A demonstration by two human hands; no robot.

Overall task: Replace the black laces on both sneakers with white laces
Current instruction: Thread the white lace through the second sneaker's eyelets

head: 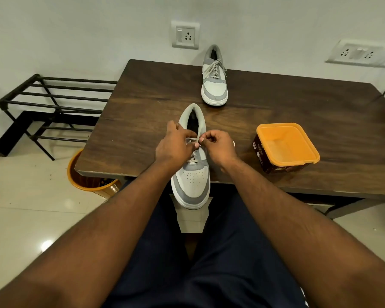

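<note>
A grey and white sneaker (191, 181) lies at the table's near edge, its toe overhanging toward me. It carries a white lace (192, 161) through its eyelets. My left hand (173, 145) and my right hand (218, 145) meet over the upper eyelets, and each pinches a part of the white lace there. A second grey and white sneaker (215, 85) stands at the far edge, laced in white and tied. No black lace is in sight.
The dark wooden table (142, 107) holds an open orange tub (286, 145) at the right. An orange bin (91, 181) stands on the floor under the left corner. A black metal rack (51, 107) is at the left, wall sockets behind.
</note>
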